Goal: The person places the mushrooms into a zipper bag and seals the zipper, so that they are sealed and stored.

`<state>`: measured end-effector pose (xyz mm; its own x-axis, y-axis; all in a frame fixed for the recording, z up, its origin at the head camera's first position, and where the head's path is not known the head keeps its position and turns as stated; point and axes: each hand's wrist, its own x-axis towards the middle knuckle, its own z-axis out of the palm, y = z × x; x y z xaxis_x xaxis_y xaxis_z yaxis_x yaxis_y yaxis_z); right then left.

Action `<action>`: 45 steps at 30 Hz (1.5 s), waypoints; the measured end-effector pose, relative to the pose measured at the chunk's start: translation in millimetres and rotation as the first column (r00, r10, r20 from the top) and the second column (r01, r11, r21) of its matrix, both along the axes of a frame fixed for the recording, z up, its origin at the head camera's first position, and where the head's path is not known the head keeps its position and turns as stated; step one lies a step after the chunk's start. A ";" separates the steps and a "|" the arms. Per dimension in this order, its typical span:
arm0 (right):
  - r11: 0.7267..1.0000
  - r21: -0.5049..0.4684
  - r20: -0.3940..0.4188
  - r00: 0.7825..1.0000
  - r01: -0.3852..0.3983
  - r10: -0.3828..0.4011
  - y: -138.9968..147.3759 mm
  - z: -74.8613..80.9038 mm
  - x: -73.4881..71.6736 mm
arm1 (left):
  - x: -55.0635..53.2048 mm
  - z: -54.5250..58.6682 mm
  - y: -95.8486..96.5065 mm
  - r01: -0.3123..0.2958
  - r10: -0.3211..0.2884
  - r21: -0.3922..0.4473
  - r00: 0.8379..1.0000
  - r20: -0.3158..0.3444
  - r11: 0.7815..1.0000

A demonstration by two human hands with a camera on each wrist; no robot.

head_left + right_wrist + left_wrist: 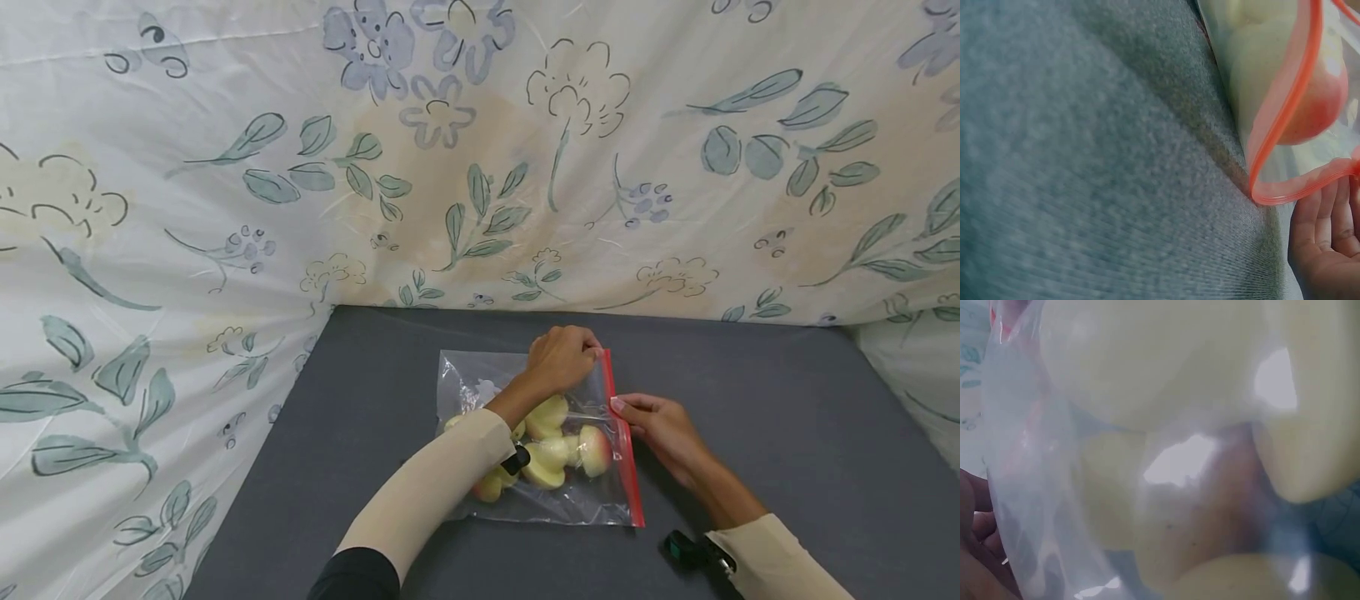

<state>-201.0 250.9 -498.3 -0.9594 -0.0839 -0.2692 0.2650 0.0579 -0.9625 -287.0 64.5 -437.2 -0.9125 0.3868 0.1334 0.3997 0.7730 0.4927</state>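
A clear zip bag with a red zip strip lies flat, its strip on the right side. Inside are several pale apple pieces, some with red skin. My left hand reaches over the bag and pinches the far end of the strip. Midway along the strip, my right hand pinches it between thumb and fingers. In the right wrist view the strip bends in a loop, with my right hand's fingers under its edge. Bag plastic and apple pieces fill the left wrist view.
The bag rests on a dark grey table. Behind it and to the left hangs a white floral cloth. A black wrist camera sits at my right sleeve, and my left forearm covers part of the bag.
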 end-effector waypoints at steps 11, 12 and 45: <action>1.000 0.025 0.011 1.000 -0.001 0.001 -0.2 -1.2 8.9 | 1.2 1.4 0.3 -0.008 0.008 0.002 1.000 0.006 1.000; 1.000 0.029 0.014 1.000 -0.001 0.001 -0.1 -1.2 9.9 | 1.3 1.4 0.4 -0.010 0.010 0.003 1.000 0.005 1.000; 1.000 0.010 0.082 0.997 0.004 -0.004 -1.2 -7.5 43.9 | -4.9 5.0 -8.2 -0.029 0.026 0.088 0.999 0.033 0.996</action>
